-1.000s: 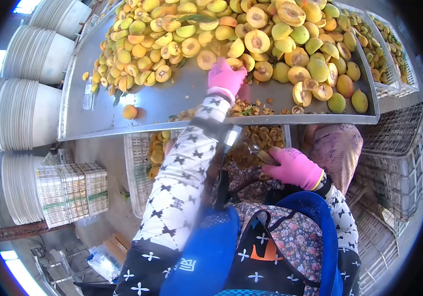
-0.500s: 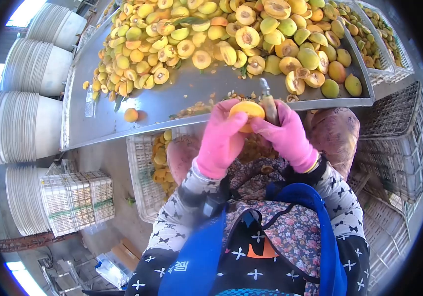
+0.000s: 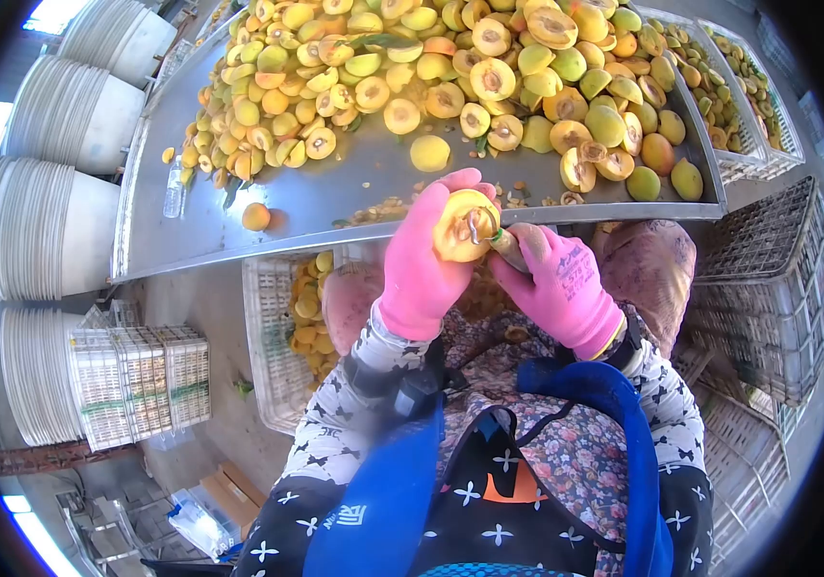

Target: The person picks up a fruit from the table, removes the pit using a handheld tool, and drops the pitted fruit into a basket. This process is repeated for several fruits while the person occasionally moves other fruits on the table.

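Note:
In the head view, my left hand [image 3: 419,264], in a pink glove, is wrapped round a peach half [image 3: 450,234]. The cut face of the half is turned up towards me. My right hand [image 3: 569,290], gloved in pink too, grips the handle of a pitting knife [image 3: 507,247]. Its curved metal tip sits at the middle of the cut face, where the stone lies. Both hands are over my lap, close to the near edge of a metal table [image 3: 316,216]. On that table lies a large heap of halved peaches [image 3: 364,64].
One peach half [image 3: 429,153] and a small peach [image 3: 256,216] lie apart from the heap. A plastic bottle [image 3: 174,192] is at the left. A crate [image 3: 273,385] with peach pieces stands below; stacked crates [image 3: 763,279] are at the right, stacked white tubs [image 3: 85,226] at the left.
The peach half in my left hand has turned its cut face up. The knife tip has swung down from pointing away to the fruit's middle. Another half now lies on the table beyond my hands.

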The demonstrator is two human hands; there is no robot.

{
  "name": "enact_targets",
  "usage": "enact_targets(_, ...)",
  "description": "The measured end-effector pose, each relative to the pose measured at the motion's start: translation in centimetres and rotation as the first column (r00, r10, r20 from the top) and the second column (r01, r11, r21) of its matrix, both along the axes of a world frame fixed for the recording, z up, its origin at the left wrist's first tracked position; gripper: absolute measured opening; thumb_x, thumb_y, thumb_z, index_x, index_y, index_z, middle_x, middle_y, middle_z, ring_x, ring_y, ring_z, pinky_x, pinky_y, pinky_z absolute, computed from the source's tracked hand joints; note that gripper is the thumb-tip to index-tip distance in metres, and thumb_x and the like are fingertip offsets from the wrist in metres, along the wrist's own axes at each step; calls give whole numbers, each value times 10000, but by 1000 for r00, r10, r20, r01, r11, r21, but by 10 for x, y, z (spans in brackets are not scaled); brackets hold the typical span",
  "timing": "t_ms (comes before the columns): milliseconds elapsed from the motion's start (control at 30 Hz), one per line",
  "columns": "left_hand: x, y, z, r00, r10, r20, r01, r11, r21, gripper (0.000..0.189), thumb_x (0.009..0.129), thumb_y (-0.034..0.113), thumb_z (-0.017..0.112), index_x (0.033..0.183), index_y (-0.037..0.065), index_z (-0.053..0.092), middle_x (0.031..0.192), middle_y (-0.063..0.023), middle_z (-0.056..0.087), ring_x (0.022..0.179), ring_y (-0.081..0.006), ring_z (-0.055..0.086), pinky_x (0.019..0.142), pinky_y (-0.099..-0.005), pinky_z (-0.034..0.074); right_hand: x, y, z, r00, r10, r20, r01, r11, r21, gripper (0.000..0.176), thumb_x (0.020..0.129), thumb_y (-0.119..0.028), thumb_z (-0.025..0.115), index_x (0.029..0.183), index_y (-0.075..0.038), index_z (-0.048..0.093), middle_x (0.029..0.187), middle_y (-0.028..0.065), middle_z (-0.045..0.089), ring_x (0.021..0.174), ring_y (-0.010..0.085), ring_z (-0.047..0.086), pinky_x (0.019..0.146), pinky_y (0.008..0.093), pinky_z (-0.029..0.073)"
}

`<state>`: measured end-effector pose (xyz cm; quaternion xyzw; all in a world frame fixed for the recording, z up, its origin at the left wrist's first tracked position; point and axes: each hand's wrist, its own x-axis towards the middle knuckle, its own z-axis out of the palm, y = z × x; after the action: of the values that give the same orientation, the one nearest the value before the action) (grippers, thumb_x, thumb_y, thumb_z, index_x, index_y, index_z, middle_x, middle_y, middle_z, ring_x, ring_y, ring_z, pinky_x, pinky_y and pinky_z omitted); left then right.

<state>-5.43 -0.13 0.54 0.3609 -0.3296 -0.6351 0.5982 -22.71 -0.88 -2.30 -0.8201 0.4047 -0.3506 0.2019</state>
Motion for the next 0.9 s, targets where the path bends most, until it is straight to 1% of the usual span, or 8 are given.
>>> enact_targets(100, 2, 2, -3, 960, -10, 281, 40, 994, -100, 379, 1011, 175, 517, 1311, -51, 469, 1241, -195, 590, 1101, -307, 618, 960, -409, 530, -1, -2, -3, 994, 7, -105, -14, 998, -58, 262, 866, -251, 679, 1026, -86, 552, 854, 122, 653, 741, 338, 657, 630, 441, 496)
enact_targets(267, 3, 4, -25, 742, 281, 609, 48, 883, -466, 476, 834, -32, 708, 1270, -3, 520, 1144, -170, 628, 1037, -259, 642, 899, -355, 550, -1, 0, -10, 989, 66, -135, -55, 995, 82, 237, 859, -215, 692, 988, -72, 554, 826, 126, 637, 724, 363, 643, 599, 428, 493)
enact_targets(400, -8, 5, -15, 729, 286, 622, -30, 921, -389, 298, 980, 195, 580, 1193, -13, 573, 1068, -138, 648, 946, -223, 652, 826, -334, 544, 4, 9, -5, 982, 156, 105, -182, 930, 320, 226, 857, -180, 693, 950, -44, 537, 739, 144, 624, 657, 369, 629, 564, 411, 479)
enact_targets(500, -12, 5, -6, 878, 202, 435, -135, 975, -179, 314, 1004, 257, 552, 1135, -24, 599, 1040, -138, 666, 931, -241, 672, 831, -365, 570, 8, 18, -1, 952, 113, 286, -277, 715, 642, 249, 852, -202, 690, 966, -41, 539, 784, 215, 629, 743, 424, 629, 644, 447, 511)
enact_targets(600, -15, -2, -2, 963, 120, 242, -112, 993, -49, 457, 1044, 382, 439, 1085, -37, 618, 1012, -152, 682, 893, -264, 691, 802, -366, 587, 3, 16, 15, 872, -26, 488, -465, 266, 845, 219, 866, -194, 679, 943, -34, 550, 749, 161, 639, 643, 347, 633, 599, 381, 509)
enact_targets(700, -5, -4, 8, 980, -120, 159, 77, 965, 250, 514, 1048, 423, 403, 1050, -40, 627, 983, -177, 690, 870, -276, 701, 773, -372, 597, 3, 21, -3, 932, 209, 297, -337, 802, 493, 174, 873, -179, 660, 946, -49, 570, 725, 57, 623, 556, 183, 603, 508, 301, 459)
enact_targets(800, -11, -4, 14, 971, -51, 232, -15, 962, 273, 555, 1049, 451, 382, 1026, -43, 633, 925, -189, 691, 860, -279, 702, 768, -392, 599, -6, 9, 21, 819, -18, 573, -573, 18, 819, 152, 873, -167, 667, 922, -50, 584, 713, -4, 587, 515, 76, 535, 461, 231, 392)
enact_targets(900, -11, -5, 17, 966, -89, 244, 32, 974, 225, 573, 1043, 469, 382, 1014, -42, 639, 890, -187, 694, 839, -281, 698, 737, -427, 597, -10, 7, 14, 672, -66, 737, -739, -125, 663, 153, 869, -159, 678, 902, -43, 583, 674, 2, 570, 492, 83, 518, 450, 230, 382)
